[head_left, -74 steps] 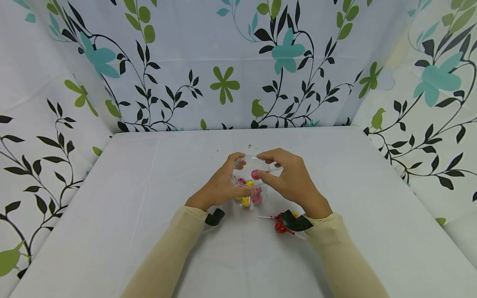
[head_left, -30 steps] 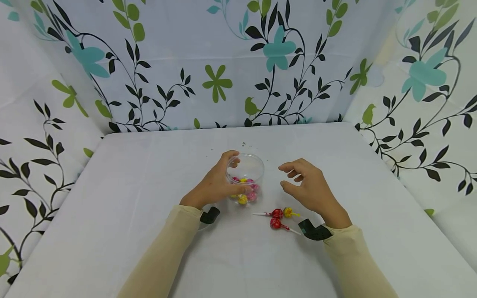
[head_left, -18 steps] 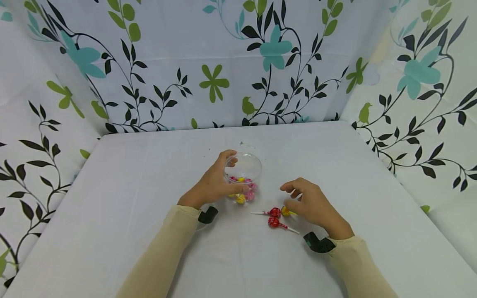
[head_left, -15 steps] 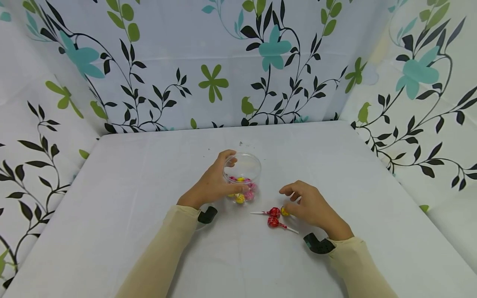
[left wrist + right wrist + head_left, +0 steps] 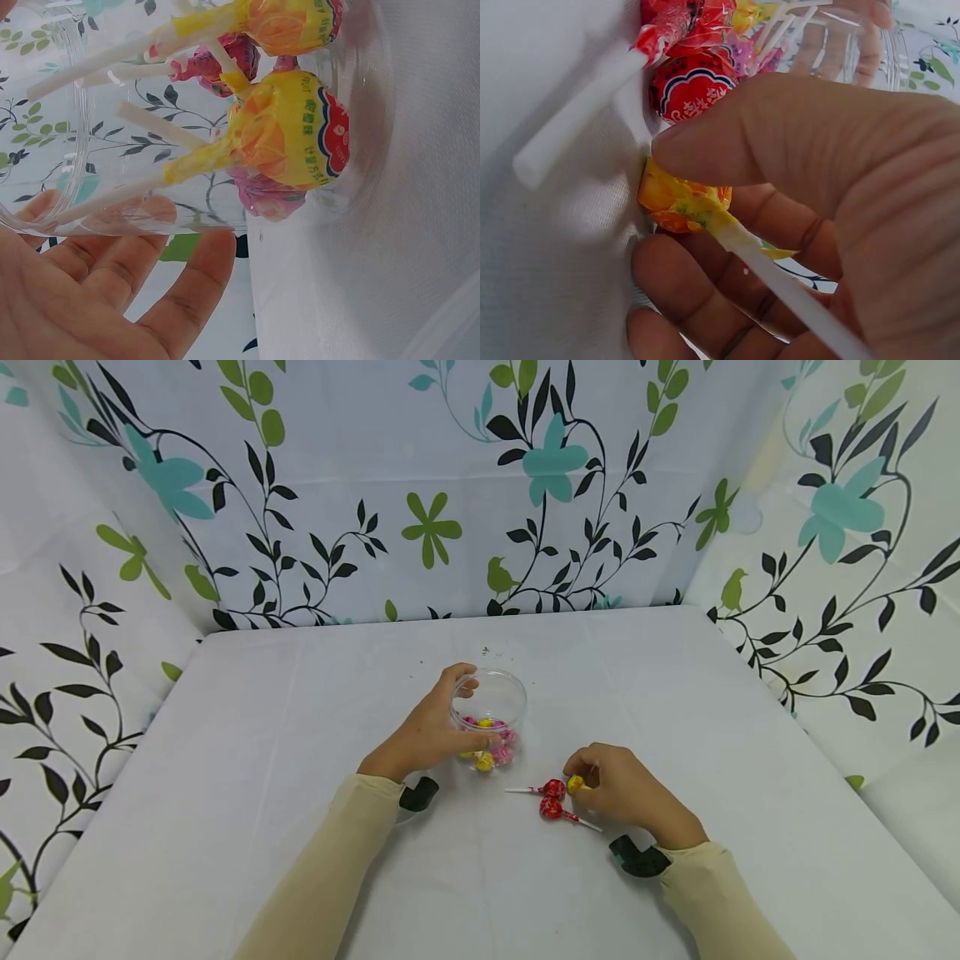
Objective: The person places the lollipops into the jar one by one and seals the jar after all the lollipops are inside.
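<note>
My left hand (image 5: 423,727) grips a clear plastic jar (image 5: 491,697) round its side, and the jar stands upright on the table. Inside it, pink and yellow wrapped lollipops (image 5: 285,131) lie heads down, sticks pointing to the open mouth. To the right, my right hand (image 5: 626,785) pinches a yellow lollipop (image 5: 682,195) by its head between thumb and curled fingers, low at the tabletop. Its white stick runs back under the palm. Two red lollipops (image 5: 551,807) lie just left of these fingers, close together.
A clear round edge (image 5: 405,817), perhaps a lid, shows partly beneath my left wrist. The white-covered table (image 5: 300,710) meets a leaf-patterned cloth (image 5: 345,468) at the back and sides. Small dark specks mark the table behind the jar.
My right hand has drawn back from over the jar, come down to the right, and closed its fingers on the yellow lollipop. The left hand keeps holding the jar.
</note>
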Demonstrator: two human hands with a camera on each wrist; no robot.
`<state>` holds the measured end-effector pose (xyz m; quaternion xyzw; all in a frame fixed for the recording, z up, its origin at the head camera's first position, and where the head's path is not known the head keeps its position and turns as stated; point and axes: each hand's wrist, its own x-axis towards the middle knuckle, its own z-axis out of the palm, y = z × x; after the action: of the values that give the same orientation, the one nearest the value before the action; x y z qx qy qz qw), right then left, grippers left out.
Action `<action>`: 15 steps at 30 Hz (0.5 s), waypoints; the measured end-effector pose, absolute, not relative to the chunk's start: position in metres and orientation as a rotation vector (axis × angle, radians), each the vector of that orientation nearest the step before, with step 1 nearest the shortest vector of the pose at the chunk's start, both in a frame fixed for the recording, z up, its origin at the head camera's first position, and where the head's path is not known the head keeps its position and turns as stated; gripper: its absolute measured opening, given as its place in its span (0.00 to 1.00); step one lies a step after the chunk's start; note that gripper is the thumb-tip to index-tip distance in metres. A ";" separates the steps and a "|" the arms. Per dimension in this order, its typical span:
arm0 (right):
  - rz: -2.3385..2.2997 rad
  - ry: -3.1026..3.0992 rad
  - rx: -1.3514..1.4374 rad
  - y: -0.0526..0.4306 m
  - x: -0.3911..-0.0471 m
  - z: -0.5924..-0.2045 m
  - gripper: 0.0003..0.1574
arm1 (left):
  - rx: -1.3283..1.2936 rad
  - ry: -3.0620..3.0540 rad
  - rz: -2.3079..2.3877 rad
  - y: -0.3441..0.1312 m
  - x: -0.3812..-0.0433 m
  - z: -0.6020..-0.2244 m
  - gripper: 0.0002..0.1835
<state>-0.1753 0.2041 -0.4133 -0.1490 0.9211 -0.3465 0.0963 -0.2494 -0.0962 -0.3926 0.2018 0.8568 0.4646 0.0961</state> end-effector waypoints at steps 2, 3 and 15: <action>-1.031 2.727 -0.449 0.204 -0.175 -0.413 0.15 | 0.600 2.541 1.375 -0.096 -0.249 -0.393 0.57; -1.032 2.731 -0.454 0.204 -0.175 -0.413 0.15 | 0.602 2.543 1.374 -0.096 -0.249 -0.393 0.57; -1.011 2.826 -0.472 0.205 -0.176 -0.414 0.13 | 0.605 2.541 1.380 -0.096 -0.249 -0.393 0.57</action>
<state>-0.1760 0.2053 -0.4143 -0.1551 0.9289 -0.3322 0.0517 -0.2492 -0.0964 -0.3933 0.2039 0.8563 0.4652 0.0938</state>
